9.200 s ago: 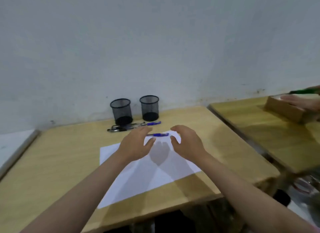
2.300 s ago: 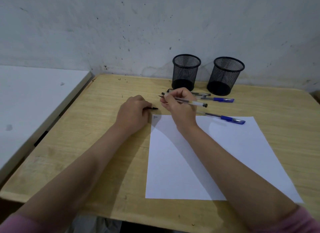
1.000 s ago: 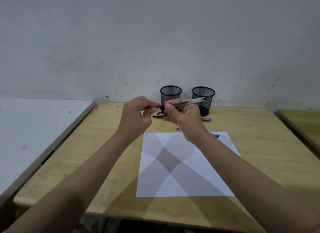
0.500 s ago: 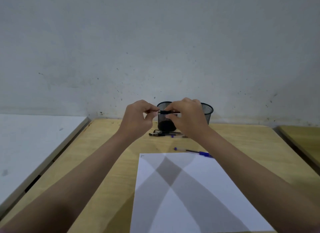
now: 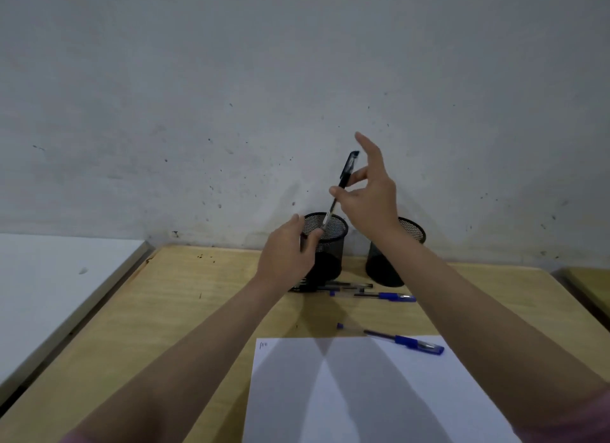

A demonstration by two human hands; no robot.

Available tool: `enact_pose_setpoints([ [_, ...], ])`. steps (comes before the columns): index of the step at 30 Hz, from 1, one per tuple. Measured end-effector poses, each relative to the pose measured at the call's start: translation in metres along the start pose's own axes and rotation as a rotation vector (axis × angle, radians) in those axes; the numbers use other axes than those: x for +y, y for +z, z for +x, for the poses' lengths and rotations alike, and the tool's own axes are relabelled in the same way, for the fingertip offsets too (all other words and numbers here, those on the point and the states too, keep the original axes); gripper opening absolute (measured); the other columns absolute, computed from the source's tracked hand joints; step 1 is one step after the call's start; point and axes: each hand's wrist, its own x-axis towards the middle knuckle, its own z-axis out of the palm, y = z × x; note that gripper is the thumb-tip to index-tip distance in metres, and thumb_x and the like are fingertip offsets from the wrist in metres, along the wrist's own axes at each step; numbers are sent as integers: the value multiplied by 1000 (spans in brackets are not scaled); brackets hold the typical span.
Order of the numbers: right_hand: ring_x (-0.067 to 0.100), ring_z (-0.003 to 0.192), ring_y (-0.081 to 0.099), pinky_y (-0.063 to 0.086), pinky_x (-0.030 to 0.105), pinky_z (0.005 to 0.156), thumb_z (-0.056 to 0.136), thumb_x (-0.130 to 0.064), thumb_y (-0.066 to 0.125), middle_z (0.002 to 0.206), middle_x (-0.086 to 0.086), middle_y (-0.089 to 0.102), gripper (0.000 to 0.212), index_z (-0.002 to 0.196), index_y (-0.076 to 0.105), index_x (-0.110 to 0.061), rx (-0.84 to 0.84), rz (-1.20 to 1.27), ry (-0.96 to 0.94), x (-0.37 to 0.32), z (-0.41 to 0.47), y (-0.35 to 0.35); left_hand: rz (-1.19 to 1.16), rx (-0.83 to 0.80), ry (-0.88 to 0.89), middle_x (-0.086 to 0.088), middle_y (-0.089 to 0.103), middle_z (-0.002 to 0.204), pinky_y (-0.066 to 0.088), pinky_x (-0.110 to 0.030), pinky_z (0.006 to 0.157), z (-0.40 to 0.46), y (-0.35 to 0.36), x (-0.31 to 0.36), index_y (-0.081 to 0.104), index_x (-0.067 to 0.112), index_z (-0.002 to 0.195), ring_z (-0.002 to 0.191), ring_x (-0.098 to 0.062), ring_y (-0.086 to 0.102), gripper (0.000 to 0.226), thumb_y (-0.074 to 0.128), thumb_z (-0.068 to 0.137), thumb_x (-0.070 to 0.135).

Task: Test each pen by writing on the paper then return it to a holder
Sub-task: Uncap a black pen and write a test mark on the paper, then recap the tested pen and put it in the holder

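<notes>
Right hand (image 5: pixel 369 195) pinches black pen (image 5: pixel 340 188), tilted, lower end over left holder (image 5: pixel 325 244) rim. Left hand (image 5: pixel 287 251) at holder's 9 o'clock, fingers apart, cupping. Paper (image 5: pixel 379 393) at 6 o'clock.

Black mesh holders (image 5: pixel 325 244), a black-capped pen (image 5: pixel 340 187), white paper (image 5: pixel 363 393) — on a yellow-tan wooden desk (image 5: pixel 185 310).
</notes>
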Motion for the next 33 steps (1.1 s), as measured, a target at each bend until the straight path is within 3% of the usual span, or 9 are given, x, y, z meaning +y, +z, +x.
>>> enact_pose_setpoints([
  [4, 7, 61, 58, 45, 10, 59, 75, -11, 76, 71, -8, 55, 61, 129, 50, -21, -66, -80, 71, 21, -7, 13, 25, -12, 17, -24, 54, 129, 50, -40, 88, -1, 10, -11, 55, -6, 119, 109, -35, 59, 42, 54, 92, 26],
  [6, 8, 62, 59, 50, 19, 63, 76, -11, 76, 71, -7, 57, 47, 120, 59, -15, -86, -110, 94, 30, -12, 17, 17, -8, 10, -21, 47, 137, 47, -40, 96, -1, 11, -14, 50, -2, 128, 120, -31, 53, 48, 53, 92, 30],
  [9, 18, 79, 62, 54, 35, 80, 79, -15, 74, 90, 4, 64, 40, 117, 63, -9, -122, -183, 111, 37, -16, 17, 11, -3, 7, -20, 46, 138, 46, -38, 99, 0, 12, -17, 49, -1, 129, 122, -31, 52, 49, 54, 92, 31],
  [14, 26, 113, 48, 38, 25, 92, 82, -17, 71, 117, 14, 53, 52, 130, 53, -6, -98, -260, 27, 35, -21, 11, 72, -56, 5, -22, 44, 140, 39, -38, 102, -1, 9, -13, 45, -2, 131, 126, -34, 47, 50, 51, 93, 30],
  [18, 26, 97, 56, 41, 27, 80, 83, -17, 67, 98, 10, 64, 25, 107, 68, -9, -62, -303, -76, 24, -36, 4, 43, -131, -18, -16, 34, 148, 28, -37, 111, -18, -3, -18, 36, 5, 139, 137, -28, 31, 56, 51, 92, 32],
  [22, 24, 80, 60, 47, 31, 77, 82, -16, 65, 78, 4, 70, 11, 89, 73, -12, -175, -356, -128, 19, -67, 3, 78, -174, -136, -10, 41, 145, 29, -46, 111, -59, -27, -35, 47, 10, 133, 135, -23, 36, 53, 54, 89, 39],
  [27, 24, 91, 61, 52, 36, 79, 82, -16, 63, 92, 2, 72, 19, 98, 73, -15, -393, -411, -17, 19, -110, 18, 217, -287, -210, -7, 47, 141, 27, -47, 111, -111, -60, -49, 49, 12, 130, 130, -24, 42, 53, 48, 90, 45],
  [30, 28, 101, 55, 48, 36, 82, 83, -14, 57, 106, 5, 70, 29, 109, 70, -18, -479, -534, 4, 21, -124, 28, 342, -466, -229, -4, 22, 155, 8, -55, 115, -133, -70, -59, 32, 17, 142, 142, -21, 18, 76, 36, 84, 67],
  [33, 29, 106, 51, 47, 39, 84, 85, -12, 52, 114, 6, 66, 36, 118, 65, -19, -521, -611, 9, 22, -129, 39, 445, -568, -177, -1, -2, 158, 0, -56, 113, -146, -71, -69, 10, 22, 147, 145, -18, -2, 112, 12, 60, 92],
])
